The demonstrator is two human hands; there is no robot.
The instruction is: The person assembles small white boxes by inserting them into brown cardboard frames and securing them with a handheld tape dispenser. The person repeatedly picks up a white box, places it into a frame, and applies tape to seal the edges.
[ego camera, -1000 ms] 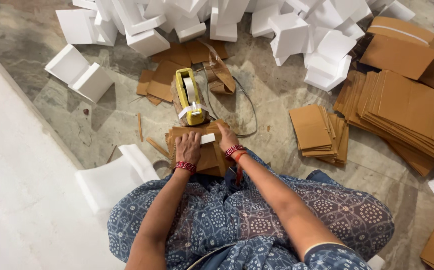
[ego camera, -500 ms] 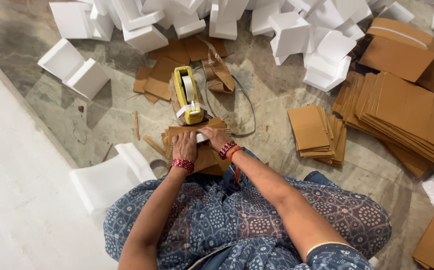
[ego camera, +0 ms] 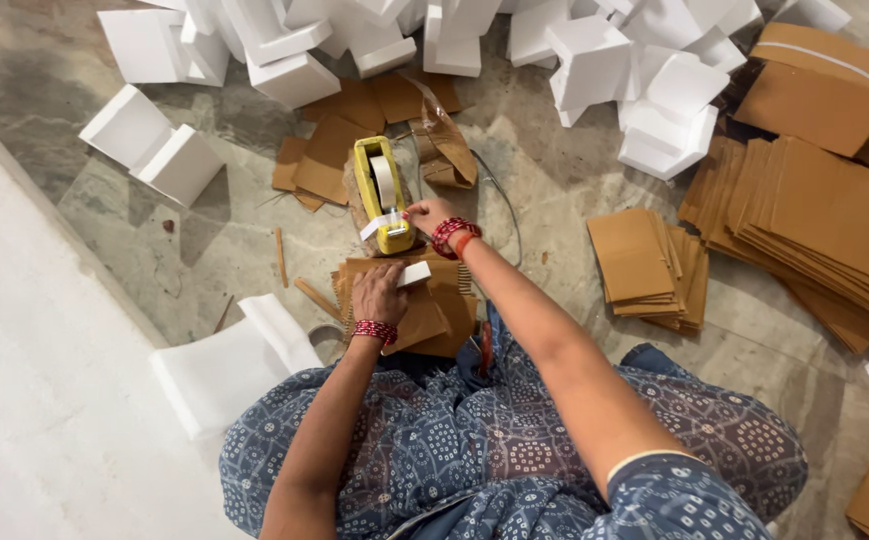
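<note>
A yellow tape dispenser (ego camera: pixel 378 190) with a white roll stands on the stone floor in front of me. My right hand (ego camera: pixel 425 214) reaches up to its front end and pinches the tape end there. My left hand (ego camera: pixel 379 295) presses down on a brown cardboard piece (ego camera: pixel 433 315) that lies over a small pile of cardboard by my knees. A short white strip (ego camera: pixel 414 274) lies on that cardboard beside my left fingers. Red bangles circle both wrists.
White foam box pieces (ego camera: pixel 575 45) are heaped along the top, two more (ego camera: pixel 155 145) at the left. Stacks of flat brown cardboard (ego camera: pixel 815 215) lie at the right, a smaller stack (ego camera: pixel 645 265) nearer. A white foam sheet (ego camera: pixel 230 365) lies by my left knee.
My right hand has left the cardboard and moved up to the dispenser's front end. My left hand stays pressed on the cardboard.
</note>
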